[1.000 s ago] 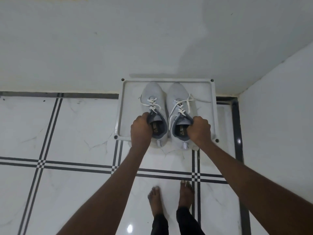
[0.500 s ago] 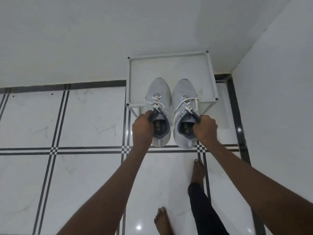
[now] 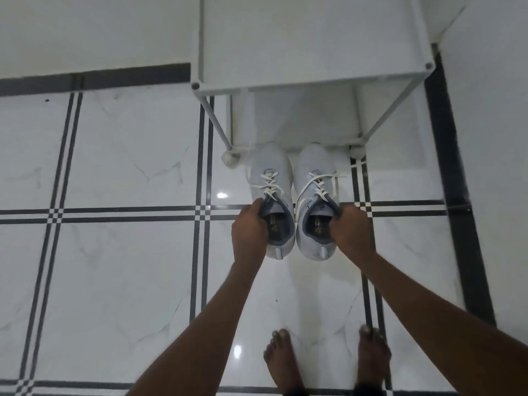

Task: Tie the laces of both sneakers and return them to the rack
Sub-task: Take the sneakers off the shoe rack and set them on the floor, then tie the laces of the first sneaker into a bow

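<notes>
Both grey sneakers have come off the white rack's top shelf (image 3: 314, 78) and now sit low, toes at its base. The left hand (image 3: 250, 231) clamps the left sneaker (image 3: 270, 178) collar, the right hand (image 3: 353, 232) the right sneaker (image 3: 314, 164) — laces (image 3: 271, 185) loose, so tying comes next.

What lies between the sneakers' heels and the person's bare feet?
Only bare tiled floor, in the head view. The left sneaker and right sneaker are gripped by the left hand and right hand.
</notes>
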`<state>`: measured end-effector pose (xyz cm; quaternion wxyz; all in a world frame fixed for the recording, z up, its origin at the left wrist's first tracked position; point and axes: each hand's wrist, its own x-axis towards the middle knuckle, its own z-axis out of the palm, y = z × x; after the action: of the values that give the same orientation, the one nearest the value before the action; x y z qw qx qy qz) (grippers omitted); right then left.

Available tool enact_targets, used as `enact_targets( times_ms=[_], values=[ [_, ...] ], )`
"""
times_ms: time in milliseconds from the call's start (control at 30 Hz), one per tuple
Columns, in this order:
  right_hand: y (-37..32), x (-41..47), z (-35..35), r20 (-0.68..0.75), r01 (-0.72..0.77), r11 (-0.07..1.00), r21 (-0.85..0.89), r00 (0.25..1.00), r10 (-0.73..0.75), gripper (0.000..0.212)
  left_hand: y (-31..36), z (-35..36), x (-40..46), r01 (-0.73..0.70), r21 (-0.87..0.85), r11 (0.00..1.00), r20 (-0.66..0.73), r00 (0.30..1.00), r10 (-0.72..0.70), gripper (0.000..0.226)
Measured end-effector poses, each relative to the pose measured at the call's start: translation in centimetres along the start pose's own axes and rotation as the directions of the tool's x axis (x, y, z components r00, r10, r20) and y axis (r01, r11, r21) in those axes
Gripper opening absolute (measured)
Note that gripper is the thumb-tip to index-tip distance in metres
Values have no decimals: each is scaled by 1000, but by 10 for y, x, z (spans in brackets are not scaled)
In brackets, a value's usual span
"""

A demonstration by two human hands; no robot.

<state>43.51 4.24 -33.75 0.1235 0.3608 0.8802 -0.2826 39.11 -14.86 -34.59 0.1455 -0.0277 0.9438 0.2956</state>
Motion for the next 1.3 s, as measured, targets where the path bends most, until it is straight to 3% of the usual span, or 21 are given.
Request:
enact_targets(
  times_ms=[333, 567, 700, 800, 867, 933, 1033, 1133, 1200, 1300],
  values=[
    [78, 92, 170, -45, -16, 999, -30, 999, 15, 16, -112, 153, 61, -8, 31, 999, 11, 1000, 8, 56],
    [87, 117, 197, -158, -48, 998, 34, 986, 53, 18, -126, 187, 88, -99, 108, 989, -30, 994, 103, 47],
    [66, 117, 200, -345, 109, 994, 22, 934, -95, 60, -139, 180, 98, -124, 156, 980, -31, 991, 130, 43],
    [36, 111, 208, -493, 331, 943, 30, 826, -275, 52, -158, 169, 97, -124, 151, 981, -80, 987, 137, 40],
    [15, 107, 220, -439, 450, 890, 71, 816, -377, 35, -172, 160, 96, -103, 153, 983, -116, 986, 121, 39],
    [-4, 103, 237, -269, 532, 840, 104, 828, -491, 19, -185, 152, 93, -68, 142, 987, -147, 985, 89, 40],
    [-29, 95, 264, 11, 553, 827, 100, 830, -557, 15, -203, 138, 87, -42, 127, 991, -162, 985, 63, 38],
    [-48, 90, 276, 98, 473, 872, 123, 869, -485, 23, -216, 124, 87, -99, 126, 987, -163, 979, 119, 36],
    [-59, 94, 277, 170, 389, 901, 194, 891, -421, 16, -218, 116, 95, -139, 167, 976, -138, 977, 162, 32],
    [-74, 95, 264, 343, 113, 916, 384, 904, -256, 12, -221, 105, 107, -120, 129, 984, -75, 989, 131, 22]
  ],
)
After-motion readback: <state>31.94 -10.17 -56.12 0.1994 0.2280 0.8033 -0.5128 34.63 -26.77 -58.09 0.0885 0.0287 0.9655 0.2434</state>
